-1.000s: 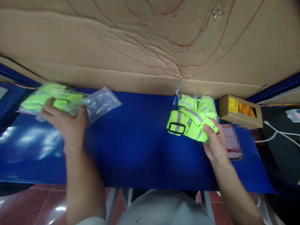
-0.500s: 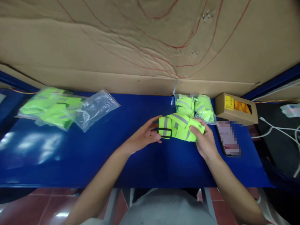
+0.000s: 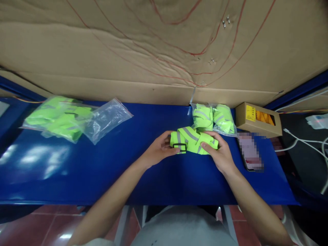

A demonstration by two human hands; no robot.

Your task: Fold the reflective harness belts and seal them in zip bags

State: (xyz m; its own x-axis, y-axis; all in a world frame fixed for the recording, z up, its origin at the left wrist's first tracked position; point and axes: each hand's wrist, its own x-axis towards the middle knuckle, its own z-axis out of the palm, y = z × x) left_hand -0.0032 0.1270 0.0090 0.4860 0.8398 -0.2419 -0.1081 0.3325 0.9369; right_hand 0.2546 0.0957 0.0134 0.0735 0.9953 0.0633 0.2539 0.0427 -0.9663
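In half-closed hands (image 3: 159, 149) (image 3: 222, 154), a yellow-green strap (image 3: 192, 140)

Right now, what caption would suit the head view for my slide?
Left hand and right hand hold a neon strap at a blue table, bagged straps beyond.

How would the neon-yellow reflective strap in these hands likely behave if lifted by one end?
The reflective strap looks floppy: it is gathered in flat, overlapping folds, so it would probably sag or unfold. It is likely light for its bulk, since it looks thin. The black buckle, crisply rectangular, seems stiffer.
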